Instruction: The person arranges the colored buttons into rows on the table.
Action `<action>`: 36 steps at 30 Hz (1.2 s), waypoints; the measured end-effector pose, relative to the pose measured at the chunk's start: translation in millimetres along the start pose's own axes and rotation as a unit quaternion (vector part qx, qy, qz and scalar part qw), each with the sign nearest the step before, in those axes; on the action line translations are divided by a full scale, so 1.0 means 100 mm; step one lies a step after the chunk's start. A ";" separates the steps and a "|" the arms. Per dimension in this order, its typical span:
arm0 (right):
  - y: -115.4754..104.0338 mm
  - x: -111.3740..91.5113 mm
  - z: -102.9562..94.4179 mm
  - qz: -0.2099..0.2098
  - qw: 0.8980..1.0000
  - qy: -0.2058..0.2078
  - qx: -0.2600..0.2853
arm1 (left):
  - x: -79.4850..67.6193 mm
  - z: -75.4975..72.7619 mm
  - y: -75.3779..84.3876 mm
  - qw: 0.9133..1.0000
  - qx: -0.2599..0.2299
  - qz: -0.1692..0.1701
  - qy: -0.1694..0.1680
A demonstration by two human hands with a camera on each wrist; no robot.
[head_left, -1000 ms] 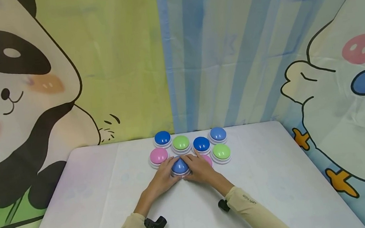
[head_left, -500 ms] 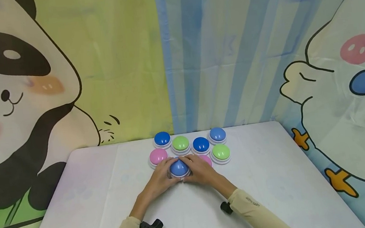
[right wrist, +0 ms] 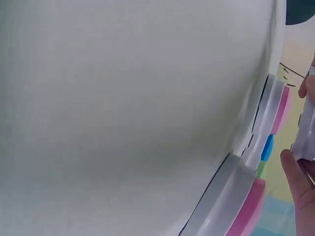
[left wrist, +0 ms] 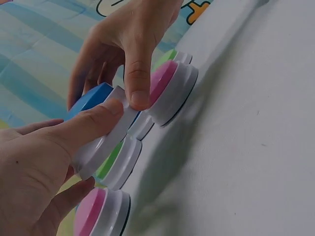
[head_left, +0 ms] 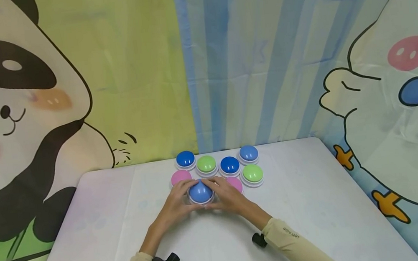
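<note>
A blue dome push button (head_left: 200, 192) with a white round base is raised above the table between both hands. My left hand (head_left: 176, 201) grips its left side, and my right hand (head_left: 227, 195) grips its right side. In the left wrist view, the thumbs press on the white base (left wrist: 110, 123), which is tilted and apart from the table. Behind the hands, a pink button (head_left: 180, 176) sits on the left, partly covered by the left hand. Another pink button (head_left: 235, 183) shows past the right hand, which hides part of it.
More round buttons stand at the table's back: dark blue (head_left: 185, 158), green (head_left: 206, 163), another dark blue (head_left: 230, 164), lighter blue (head_left: 248, 153) and a second green (head_left: 252, 173). The white table (head_left: 314, 204) ends at a cartoon-printed curtain (head_left: 144, 90).
Both hands have carried the blue button up and slightly left. It looks larger in the head view and overlaps the left pink button's base. The other buttons stay put.
</note>
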State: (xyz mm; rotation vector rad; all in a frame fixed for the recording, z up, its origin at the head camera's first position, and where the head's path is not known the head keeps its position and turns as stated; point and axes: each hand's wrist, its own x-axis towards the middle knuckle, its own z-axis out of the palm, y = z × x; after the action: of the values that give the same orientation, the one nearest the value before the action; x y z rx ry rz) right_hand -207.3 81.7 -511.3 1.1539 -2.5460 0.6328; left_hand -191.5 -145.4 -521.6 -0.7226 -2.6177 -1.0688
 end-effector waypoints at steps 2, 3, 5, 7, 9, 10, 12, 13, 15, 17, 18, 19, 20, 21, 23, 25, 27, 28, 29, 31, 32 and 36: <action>-0.02 0.00 0.00 0.007 1.000 -0.009 0.004 | -0.01 -0.01 0.01 1.000 0.001 0.005 0.001; -0.03 0.01 0.00 0.010 1.000 -0.013 0.005 | -0.02 -0.02 0.01 1.000 0.003 0.005 0.002; -0.07 0.02 0.01 0.014 1.000 -0.018 0.006 | -0.04 -0.04 0.02 1.000 0.007 0.002 0.004; -0.11 0.04 0.03 0.013 1.000 -0.021 0.005 | -0.07 -0.07 0.02 1.000 0.014 -0.004 0.003; -0.16 0.06 0.05 0.014 1.000 -0.023 0.002 | -0.11 -0.11 0.02 1.000 0.023 -0.009 0.001; -0.19 0.07 0.06 0.013 1.000 -0.023 0.003 | -0.13 -0.14 0.02 1.000 0.027 -0.010 0.000; -0.25 0.10 0.06 0.011 1.000 -0.028 0.003 | -0.18 -0.20 0.01 0.999 0.033 -0.008 -0.001; -0.28 0.12 0.06 0.009 0.999 -0.030 0.004 | -0.20 -0.23 0.01 0.999 0.034 -0.009 0.000; -0.35 0.15 0.06 0.005 0.999 -0.036 0.004 | -0.24 -0.29 -0.01 0.999 0.034 -0.006 0.001; -0.39 0.19 0.07 0.004 0.999 -0.041 -0.002 | -0.27 -0.34 -0.02 0.999 0.036 -0.003 0.000; -0.41 0.20 0.08 0.007 0.999 -0.045 -0.006 | -0.28 -0.36 -0.03 0.999 0.035 -0.003 -0.002; -0.43 0.21 0.08 0.009 0.999 -0.048 -0.009 | -0.29 -0.38 -0.04 0.999 0.036 -0.002 -0.002; -0.44 0.23 0.09 0.012 0.999 -0.052 -0.011 | -0.29 -0.39 -0.05 0.999 0.037 -0.003 -0.004; -0.45 0.24 0.10 0.014 0.998 -0.055 -0.013 | -0.30 -0.41 -0.05 0.999 0.039 -0.005 -0.005; -0.48 0.26 0.10 0.022 0.997 -0.067 -0.011 | -0.31 -0.44 -0.06 0.999 0.040 -0.005 -0.007; -0.52 0.28 0.10 0.024 0.997 -0.077 -0.007 | -0.34 -0.47 -0.07 0.999 0.044 -0.003 -0.009; -0.57 0.30 0.11 0.024 0.996 -0.090 -0.003 | -0.38 -0.51 -0.09 0.999 0.043 0.001 -0.012; -0.60 0.30 0.11 0.024 0.995 -0.096 0.001 | -0.40 -0.53 -0.11 0.999 0.042 0.006 -0.011; -0.62 0.31 0.12 0.021 0.995 -0.100 0.002 | -0.43 -0.55 -0.13 0.999 0.040 0.013 -0.009; -0.66 0.30 0.14 0.013 0.995 -0.103 0.001 | -0.47 -0.57 -0.16 0.999 0.032 0.027 -0.006; -0.67 0.29 0.16 0.009 0.994 -0.105 0.000 | -0.50 -0.57 -0.18 0.999 0.026 0.036 -0.004; -0.72 0.21 0.19 -0.012 0.994 -0.107 -0.010 | -0.59 -0.52 -0.22 0.998 0.008 0.066 -0.004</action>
State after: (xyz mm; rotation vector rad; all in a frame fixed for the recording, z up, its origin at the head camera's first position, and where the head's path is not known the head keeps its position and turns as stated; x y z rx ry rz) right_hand -167.5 17.2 -499.1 1.3070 -2.7037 0.5000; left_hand -151.7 -215.9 -520.0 -0.8840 -2.5423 -1.0087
